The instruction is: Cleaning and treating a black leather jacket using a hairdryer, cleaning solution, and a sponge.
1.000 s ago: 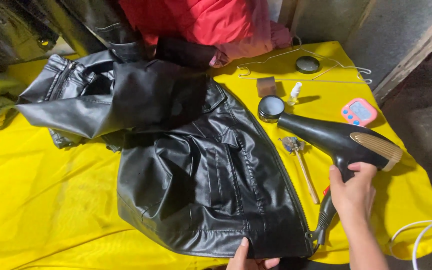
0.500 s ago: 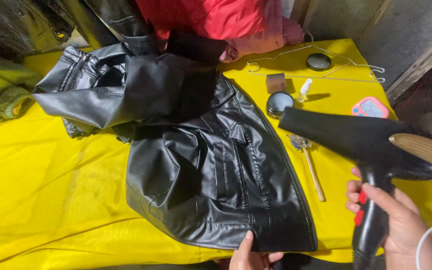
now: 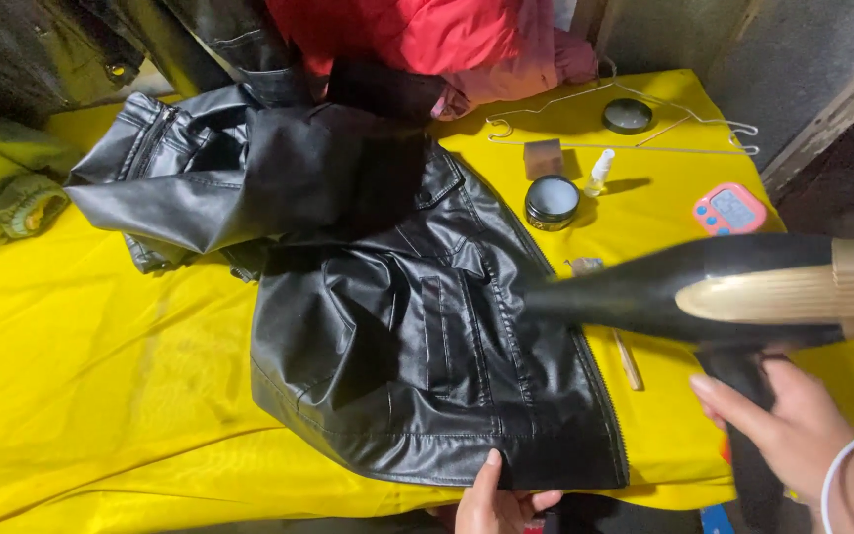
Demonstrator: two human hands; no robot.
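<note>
My right hand (image 3: 793, 435) grips the hair dryer (image 3: 704, 292), lying crosswise, nozzle pointing left at the jacket (image 3: 397, 336); my left hand (image 3: 496, 499) pins its near hem; a tin (image 3: 552, 202) sits beyond.

Bare hands (image 3: 803, 435), no sleeves; thin white loop at right wrist.

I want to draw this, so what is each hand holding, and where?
The right hand grips the black hair dryer by its handle. The left hand pinches the black leather jacket at its bottom hem.
</note>
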